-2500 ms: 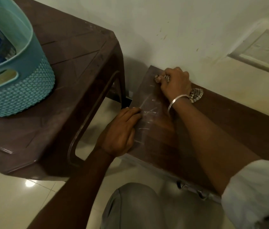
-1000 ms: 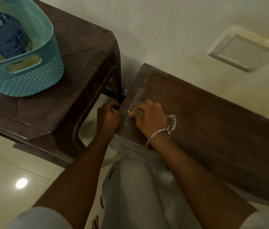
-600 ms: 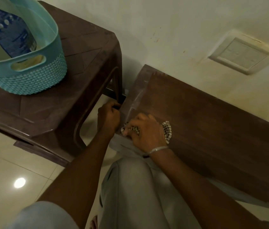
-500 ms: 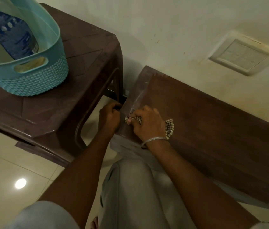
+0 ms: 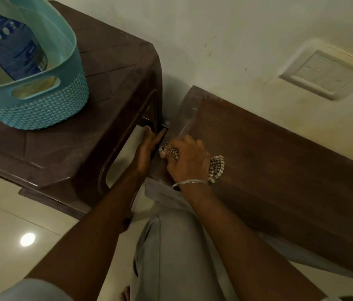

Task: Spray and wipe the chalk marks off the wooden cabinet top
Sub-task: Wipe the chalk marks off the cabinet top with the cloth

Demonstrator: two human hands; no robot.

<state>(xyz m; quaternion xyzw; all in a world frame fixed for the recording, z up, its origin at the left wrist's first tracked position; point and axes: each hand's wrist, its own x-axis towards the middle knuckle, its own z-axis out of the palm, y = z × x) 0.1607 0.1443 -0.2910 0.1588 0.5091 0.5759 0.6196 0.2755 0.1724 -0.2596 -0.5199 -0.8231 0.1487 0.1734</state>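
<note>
Right hand [image 5: 187, 161] bunches the checked cloth [image 5: 215, 168] on the cabinet top [image 5: 279, 170]. A faint chalk streak [image 5: 184, 131] lies just beyond its knuckles, running wallward. Left hand [image 5: 149, 145], held flat, braces the adjacent edge.

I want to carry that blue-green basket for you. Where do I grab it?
Probably by the handle above the oval slot in the rim of the basket, on the side facing us: hook your fingers in from outside. It stands upright with a bottle inside, so lift straight up.
</note>
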